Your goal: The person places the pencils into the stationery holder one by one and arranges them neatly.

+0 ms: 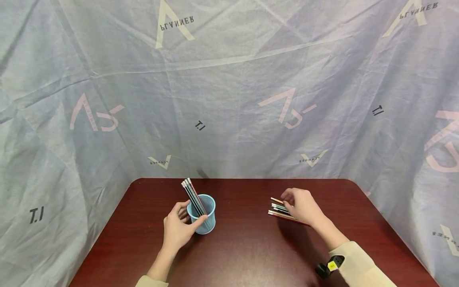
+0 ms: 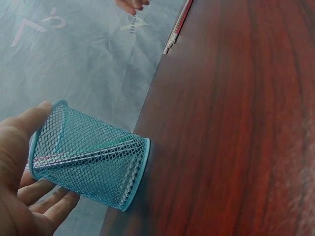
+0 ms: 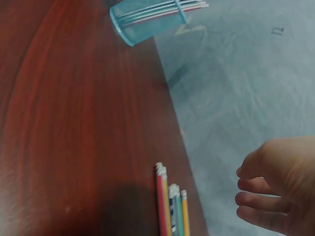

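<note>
A blue mesh pencil cup (image 1: 206, 219) stands on the dark red table (image 1: 251, 251), left of centre, with several pencils (image 1: 192, 193) leaning out of it to the left. My left hand (image 1: 189, 219) holds the cup, thumb on the near side and fingers behind; the left wrist view shows the cup (image 2: 91, 157) with my left hand (image 2: 22, 167) curled round it. Right of centre, a small pile of loose pencils (image 1: 280, 210) lies flat. My right hand (image 1: 292, 202) hovers over the pile. In the right wrist view its fingers (image 3: 258, 196) hang loosely curled and empty beside the loose pencils (image 3: 171, 206).
A pale blue printed cloth (image 1: 229, 99) hangs close behind and around the table. The table's far edge (image 1: 236, 179) lies just beyond the cup. A small black and yellow device (image 1: 331, 266) sits on my right sleeve.
</note>
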Demonstrator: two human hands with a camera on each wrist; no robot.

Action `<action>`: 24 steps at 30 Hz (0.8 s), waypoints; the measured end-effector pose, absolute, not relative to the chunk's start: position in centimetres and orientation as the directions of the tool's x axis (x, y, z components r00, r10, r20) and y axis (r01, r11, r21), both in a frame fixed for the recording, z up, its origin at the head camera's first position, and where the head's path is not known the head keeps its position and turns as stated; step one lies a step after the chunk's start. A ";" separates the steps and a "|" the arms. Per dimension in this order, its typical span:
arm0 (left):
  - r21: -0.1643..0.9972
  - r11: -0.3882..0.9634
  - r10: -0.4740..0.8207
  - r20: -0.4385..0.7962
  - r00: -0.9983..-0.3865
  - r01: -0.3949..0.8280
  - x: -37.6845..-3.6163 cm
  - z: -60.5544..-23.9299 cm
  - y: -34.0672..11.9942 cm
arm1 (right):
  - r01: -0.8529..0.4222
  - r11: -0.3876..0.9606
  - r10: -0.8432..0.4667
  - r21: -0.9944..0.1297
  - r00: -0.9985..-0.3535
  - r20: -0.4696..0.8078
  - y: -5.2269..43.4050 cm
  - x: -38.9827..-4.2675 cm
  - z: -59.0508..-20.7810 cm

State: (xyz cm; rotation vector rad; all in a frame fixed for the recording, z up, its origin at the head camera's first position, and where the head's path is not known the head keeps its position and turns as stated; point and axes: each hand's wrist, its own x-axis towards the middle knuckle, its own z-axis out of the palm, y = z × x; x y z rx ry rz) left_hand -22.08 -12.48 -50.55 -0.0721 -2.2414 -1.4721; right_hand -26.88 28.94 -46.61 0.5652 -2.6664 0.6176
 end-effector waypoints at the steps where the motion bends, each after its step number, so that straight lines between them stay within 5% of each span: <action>1: 0.858 0.428 -0.200 0.397 -0.896 0.285 -22.1 -50.6 -12.5 | -0.446 0.829 -0.298 -0.339 -0.863 0.407 29.2 -26.8 -46.9; 24: 0.859 0.429 -0.201 0.392 -0.898 0.279 -22.2 -50.6 -12.5 | -0.454 0.853 -0.370 -0.258 -0.874 0.315 29.7 -24.5 -50.3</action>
